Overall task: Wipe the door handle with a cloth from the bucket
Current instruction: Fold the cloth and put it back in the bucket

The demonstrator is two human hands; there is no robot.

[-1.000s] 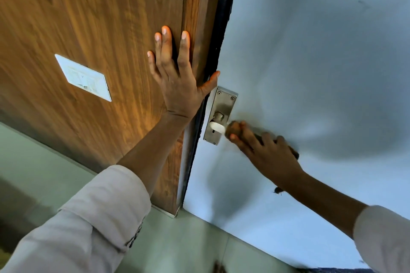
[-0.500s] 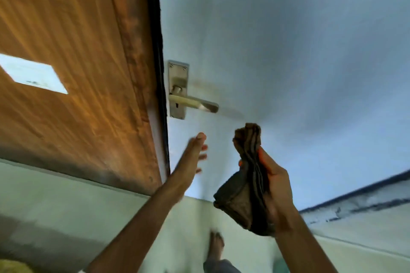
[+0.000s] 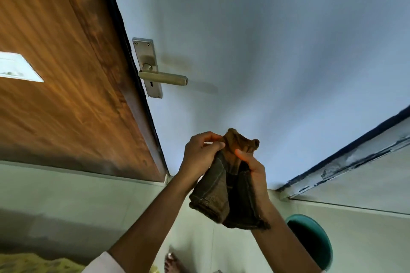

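Fingers (image 3: 213,139) of the left hand (image 3: 199,155) pinch the bunched top of a brown terry cloth (image 3: 226,188); the right hand (image 3: 253,168) clasps its folded, ribbed body. Well above, apart, the brushed-metal lever handle (image 3: 164,78) juts from the pale door (image 3: 266,51); the teal bucket (image 3: 319,241) sits lower right.

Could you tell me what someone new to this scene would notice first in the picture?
Most likely the dark brown cloth, held low in the middle by both the left hand and the right hand. Above and to the left, a metal door handle juts from the pale door, untouched, beside a wooden panel. A teal bucket peeks in at the lower right.
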